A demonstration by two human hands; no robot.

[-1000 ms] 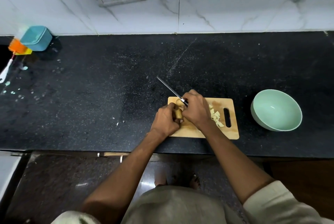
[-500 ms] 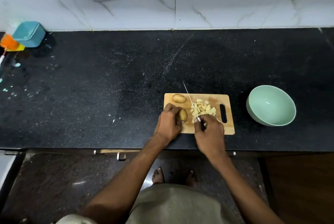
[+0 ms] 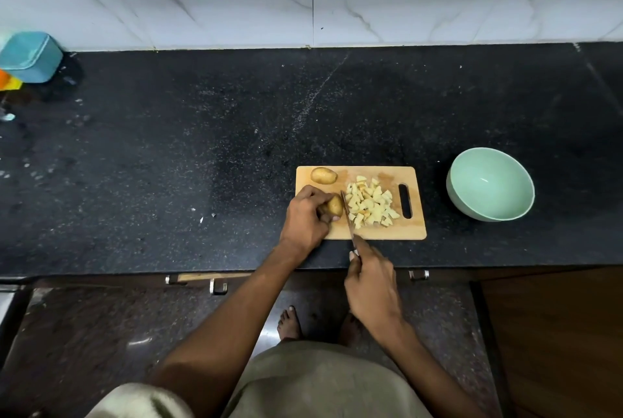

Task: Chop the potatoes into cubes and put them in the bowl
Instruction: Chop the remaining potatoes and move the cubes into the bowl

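I have a small unpeeled potato point(image 3: 333, 206) pinned on the wooden cutting board point(image 3: 414, 228), near its left edge, with my left hand point(image 3: 305, 220) curled over it, fingers and thumb gripping it from the left. My right hand point(image 3: 372, 282) is closed round the handle of a kitchen knife point(image 3: 347, 215), forefinger laid along the top; the blade runs away from me, just beside the potato's right end, between it and the pile of cut potato cubes point(image 3: 370, 203). Whether the edge is already touching the skin I cannot tell.

A second whole potato point(image 3: 323, 175) lies at the board's far left corner, apart from my hand. The pale green bowl point(image 3: 490, 212) stands on the black granite counter point(image 3: 168, 164) to the right of the board, well apart from it, and holds nothing that I can see.

I judge the task to be mid-chopping: one heap is done, two potatoes are left, and nothing has gone into the bowl. The next move calls for setting the blade squarely across the held potato, my fingertips tucked back, and pressing straight down so that the round thing does not roll.
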